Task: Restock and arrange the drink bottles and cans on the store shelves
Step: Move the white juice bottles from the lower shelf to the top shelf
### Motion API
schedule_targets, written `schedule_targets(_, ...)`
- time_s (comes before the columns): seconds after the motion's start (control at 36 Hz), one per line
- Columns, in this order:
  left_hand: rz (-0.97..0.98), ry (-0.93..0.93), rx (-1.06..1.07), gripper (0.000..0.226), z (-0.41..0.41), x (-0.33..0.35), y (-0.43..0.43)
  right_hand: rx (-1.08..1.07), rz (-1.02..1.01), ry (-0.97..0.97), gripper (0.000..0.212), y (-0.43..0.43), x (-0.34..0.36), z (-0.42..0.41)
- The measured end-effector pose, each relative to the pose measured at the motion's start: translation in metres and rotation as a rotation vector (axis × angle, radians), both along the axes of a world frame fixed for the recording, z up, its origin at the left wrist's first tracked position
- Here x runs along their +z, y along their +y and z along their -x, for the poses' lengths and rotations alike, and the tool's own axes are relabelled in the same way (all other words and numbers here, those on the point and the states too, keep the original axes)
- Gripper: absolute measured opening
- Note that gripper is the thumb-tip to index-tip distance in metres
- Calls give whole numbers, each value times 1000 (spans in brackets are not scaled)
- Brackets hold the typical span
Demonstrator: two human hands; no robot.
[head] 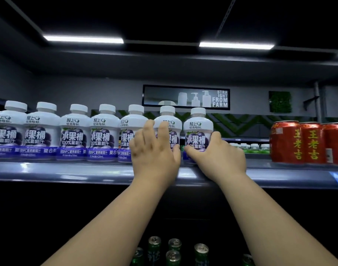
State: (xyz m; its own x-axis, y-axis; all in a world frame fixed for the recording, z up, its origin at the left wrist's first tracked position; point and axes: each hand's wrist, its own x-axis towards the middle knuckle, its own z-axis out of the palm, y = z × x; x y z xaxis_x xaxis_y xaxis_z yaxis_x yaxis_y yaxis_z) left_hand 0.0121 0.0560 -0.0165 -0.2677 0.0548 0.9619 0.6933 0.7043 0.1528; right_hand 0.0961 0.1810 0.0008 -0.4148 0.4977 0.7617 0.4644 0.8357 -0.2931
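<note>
Several white grape juice bottles with purple labels stand in a row on the top shelf [68, 171]. My left hand [154, 150] lies with fingers spread against the front of the second bottle from the right [169, 121], hiding its label. My right hand [220, 156] grips the lower part of the rightmost bottle [197, 131], thumb on its left side and fingers round its right. Both bottles stand upright near the shelf's front edge.
Red herbal tea cans [302, 143] stand at the shelf's right, with a gap of bare shelf [258, 162] between them and the bottles. Green drink cans [173, 250] sit on a dark lower shelf between my forearms. More bottles show far behind.
</note>
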Motion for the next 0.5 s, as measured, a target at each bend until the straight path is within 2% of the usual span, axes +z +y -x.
schedule_targets(0.14,-29,-93,25,72,1,2,2,21,-26,20,72,4,0,0)
schedule_targets(0.33,-59,-200,-11,66,-2,6,0,112,-20,31,67,6,-2,-5)
schedule_targets(0.5,-7,-243,67,86,-1,6,1,141,-36,47,69,6,-3,-6)
